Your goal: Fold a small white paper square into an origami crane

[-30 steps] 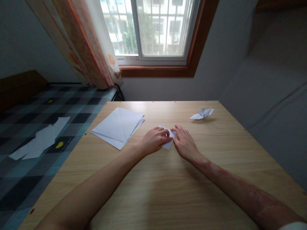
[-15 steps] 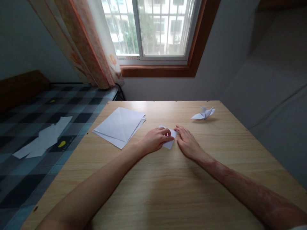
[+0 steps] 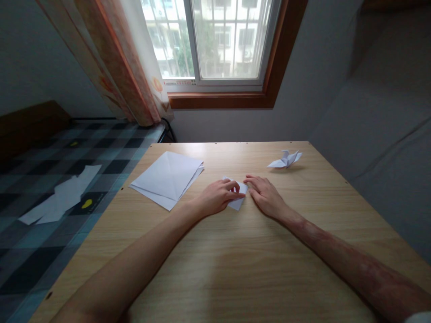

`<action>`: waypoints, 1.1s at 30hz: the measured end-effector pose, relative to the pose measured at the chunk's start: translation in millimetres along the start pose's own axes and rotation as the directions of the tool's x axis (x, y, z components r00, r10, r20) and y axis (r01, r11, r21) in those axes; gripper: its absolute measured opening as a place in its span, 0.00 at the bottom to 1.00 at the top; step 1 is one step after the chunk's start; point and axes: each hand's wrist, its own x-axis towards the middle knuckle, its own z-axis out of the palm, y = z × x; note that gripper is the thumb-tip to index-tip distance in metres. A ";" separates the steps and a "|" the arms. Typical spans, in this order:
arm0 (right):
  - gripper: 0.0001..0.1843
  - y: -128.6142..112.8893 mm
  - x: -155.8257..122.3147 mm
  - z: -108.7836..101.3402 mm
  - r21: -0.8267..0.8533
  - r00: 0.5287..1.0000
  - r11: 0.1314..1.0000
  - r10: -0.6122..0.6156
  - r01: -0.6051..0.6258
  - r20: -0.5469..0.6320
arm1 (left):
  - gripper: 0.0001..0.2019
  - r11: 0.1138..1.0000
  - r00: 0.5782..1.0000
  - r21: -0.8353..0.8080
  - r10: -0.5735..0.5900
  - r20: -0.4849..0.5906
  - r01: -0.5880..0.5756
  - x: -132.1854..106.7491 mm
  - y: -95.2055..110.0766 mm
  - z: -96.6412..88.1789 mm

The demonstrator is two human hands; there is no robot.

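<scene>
Broadly, a smooth, pale wood-grained table (image 3: 215, 264) carries a flat, diamond-set stack of creased white sheets (image 3: 167, 176). Nearer the middle rest the left hand (image 3: 218, 196), curled with a gap between thumb and forefinger, its grip otherwise unclear, and the right hand (image 3: 266, 195), fingers loosely extended and holding nothing. Beyond sits a crisp, sharp-winged paper crane (image 3: 286, 160), while a small angular folded paper (image 3: 237, 204) lies partly beneath the left fingers, its right corner just beside the right fingertips.

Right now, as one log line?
left hand: on small paper | right hand: beside it, contact unclear | sheets: table, left | crane: table, far right
</scene>
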 end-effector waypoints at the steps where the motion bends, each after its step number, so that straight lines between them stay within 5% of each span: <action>1: 0.19 1.2 2.8 -1.0 0.008 1.000 1.000 -0.006 0.006 -0.004 | 0.23 1.000 1.000 0.002 0.005 0.000 -0.005 -0.4 -0.5 0.5; 9: 0.14 1.5 6.7 0.1 0.027 0.999 0.998 -0.047 0.048 -0.021 | 0.13 0.993 0.980 -0.072 -0.107 -0.165 0.097 -7.6 0.9 4.3; 12: 0.12 -1.4 4.7 0.5 0.042 0.997 0.996 -0.077 0.078 -0.018 | 0.07 0.963 0.925 -0.014 -0.264 -0.273 0.270 -6.4 3.2 1.3; 16: 0.08 -7.6 3.1 -0.8 0.054 0.994 0.994 -0.096 0.098 -0.049 | 0.13 0.918 0.875 0.031 -0.367 -0.314 0.396 -4.7 5.5 -2.6; 20: 0.05 -16.4 1.3 -4.9 0.038 0.988 0.989 -0.143 0.145 -0.062 | 0.11 0.931 0.877 -0.063 -0.360 -0.317 0.360 -6.3 4.9 -1.4; 26: 0.09 -19.2 0.4 -7.5 0.001 0.988 0.990 -0.143 0.144 -0.062 | 0.12 0.941 0.936 -0.286 -0.253 -0.246 0.179 -8.5 0.3 3.4; 33: 0.13 -12.9 0.2 -4.6 -0.065 0.980 0.980 -0.189 0.186 -0.056 | 0.11 0.940 0.946 -0.309 -0.222 -0.237 0.143 -8.3 1.9 1.8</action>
